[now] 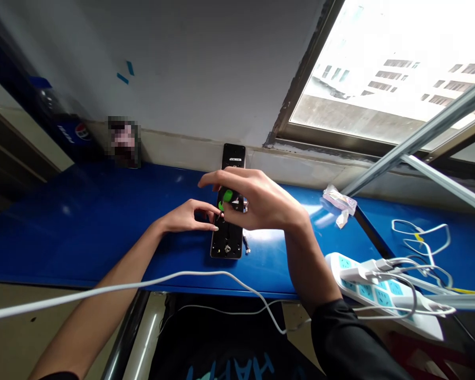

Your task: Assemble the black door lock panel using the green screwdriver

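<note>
A long black device panel (226, 240) lies on the blue table, its inner side with screw holes and small metal parts facing up. My right hand (261, 203) arches over its middle, closed on a screwdriver (227, 196) with a green handle. The screwdriver stands tilted, its dark shaft pointing down to the panel; the hand hides part of both. On the panel's left edge my left hand (192, 216) steadies it, thumb and index fingertip near the shaft. A short cable with a connector (246, 244) sticks out at the panel's right side.
A white power strip (383, 295) with plugs and cables sits at the right table edge. One white cable (174, 275) crosses in front of me. Crumpled plastic wrap (340, 203) lies right of the panel. A Pepsi bottle (69, 129) stands at the back left; metal bars (419, 140) slant at right.
</note>
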`<state>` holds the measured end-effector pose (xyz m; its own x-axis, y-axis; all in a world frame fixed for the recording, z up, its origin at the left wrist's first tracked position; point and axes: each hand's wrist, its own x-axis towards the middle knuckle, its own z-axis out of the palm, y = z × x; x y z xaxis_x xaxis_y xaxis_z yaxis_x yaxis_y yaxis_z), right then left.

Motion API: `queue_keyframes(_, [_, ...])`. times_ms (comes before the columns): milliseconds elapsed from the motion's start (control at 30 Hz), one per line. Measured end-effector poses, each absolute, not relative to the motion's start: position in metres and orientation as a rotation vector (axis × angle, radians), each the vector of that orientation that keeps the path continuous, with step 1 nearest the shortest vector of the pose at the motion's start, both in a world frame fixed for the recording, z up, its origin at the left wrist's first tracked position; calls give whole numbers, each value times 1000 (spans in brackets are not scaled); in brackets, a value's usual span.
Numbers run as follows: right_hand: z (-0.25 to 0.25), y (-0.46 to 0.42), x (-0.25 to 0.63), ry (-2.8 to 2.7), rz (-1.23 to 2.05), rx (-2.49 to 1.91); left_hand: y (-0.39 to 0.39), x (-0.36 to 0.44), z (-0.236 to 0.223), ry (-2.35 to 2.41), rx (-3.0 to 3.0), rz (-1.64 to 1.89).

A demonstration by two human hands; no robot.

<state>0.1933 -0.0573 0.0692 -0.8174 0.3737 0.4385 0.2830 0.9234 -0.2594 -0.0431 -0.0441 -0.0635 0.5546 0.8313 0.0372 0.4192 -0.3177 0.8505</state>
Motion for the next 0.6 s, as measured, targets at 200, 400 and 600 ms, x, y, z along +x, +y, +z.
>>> queue_keyframes(200, [69, -57, 193, -2559, 236, -497, -44, -43, -64, 1029, 1967, 615])
queue_keyframes(400, [69, -57, 195, -2549, 234, -520, -45, -42, -59, 1039, 1958, 601])
queue_keyframes(600, [70, -58, 194, -2540, 265, -536, -45, -42, -60, 1028, 1951, 588])
